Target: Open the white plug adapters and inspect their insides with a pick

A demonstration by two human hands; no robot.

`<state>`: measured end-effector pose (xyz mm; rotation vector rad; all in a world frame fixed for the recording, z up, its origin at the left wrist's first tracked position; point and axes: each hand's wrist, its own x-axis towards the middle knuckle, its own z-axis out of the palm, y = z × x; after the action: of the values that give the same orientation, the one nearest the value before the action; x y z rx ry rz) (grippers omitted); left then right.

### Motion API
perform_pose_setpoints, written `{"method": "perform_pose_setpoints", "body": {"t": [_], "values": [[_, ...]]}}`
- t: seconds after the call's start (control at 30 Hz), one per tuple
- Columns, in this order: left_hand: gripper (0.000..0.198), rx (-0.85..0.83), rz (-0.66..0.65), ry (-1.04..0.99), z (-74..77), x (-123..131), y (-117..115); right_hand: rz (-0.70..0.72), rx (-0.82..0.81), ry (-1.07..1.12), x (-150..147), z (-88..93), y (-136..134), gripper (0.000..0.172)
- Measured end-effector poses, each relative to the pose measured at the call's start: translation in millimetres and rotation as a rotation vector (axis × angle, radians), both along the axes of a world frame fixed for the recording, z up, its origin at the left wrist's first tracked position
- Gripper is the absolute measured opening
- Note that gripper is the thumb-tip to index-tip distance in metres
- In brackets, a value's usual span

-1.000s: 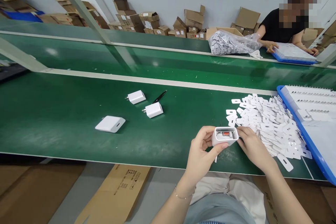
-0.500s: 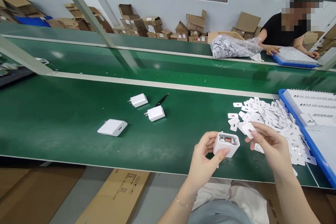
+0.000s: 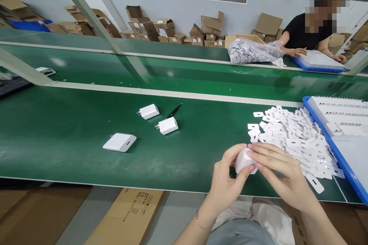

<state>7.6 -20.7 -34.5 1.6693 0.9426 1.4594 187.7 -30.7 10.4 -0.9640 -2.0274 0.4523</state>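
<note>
A white plug charger housing is gripped between the fingers and thumb of my left hand, just above the bench's front edge. My right hand is closed against the housing's right end, fingertips and thumb pressed on it. The slotted white end cover is hidden behind those fingers, so its seating cannot be seen. Right beside that hand lies a heap of slotted white end covers. Three more white chargers lie to the left: one nearest, one in the middle and one behind it.
Black tweezers lie between the two farther chargers. A blue tray with rows of white parts stands at the right. Beyond the pale divider, a bag of parts and a co-worker at another tray are visible.
My right hand has moved left, bringing the end cover from beside the housing to its open end. The red part inside the housing is now covered from view.
</note>
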Motion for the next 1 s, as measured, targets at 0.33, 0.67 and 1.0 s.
{"method": "perform_pose_setpoints", "body": {"t": [0.33, 0.67, 1.0], "values": [[0.032, 0.547, 0.052, 0.362, 4.5, -4.6, 6.5, -0.045, -0.727, 0.524, 0.2, -9.6, -0.3, 0.037], [0.062, -0.252, -0.227, -0.349, 3.3, 10.8, 2.6, -0.069, -0.335, 0.592, -6.5, -22.6, -0.6, 0.029], [0.068, -0.335, -0.150, -0.503, 26.2, 20.3, -1.8, -0.036, 0.135, 0.194, -4.3, -11.5, -4.0, 0.032]]}}
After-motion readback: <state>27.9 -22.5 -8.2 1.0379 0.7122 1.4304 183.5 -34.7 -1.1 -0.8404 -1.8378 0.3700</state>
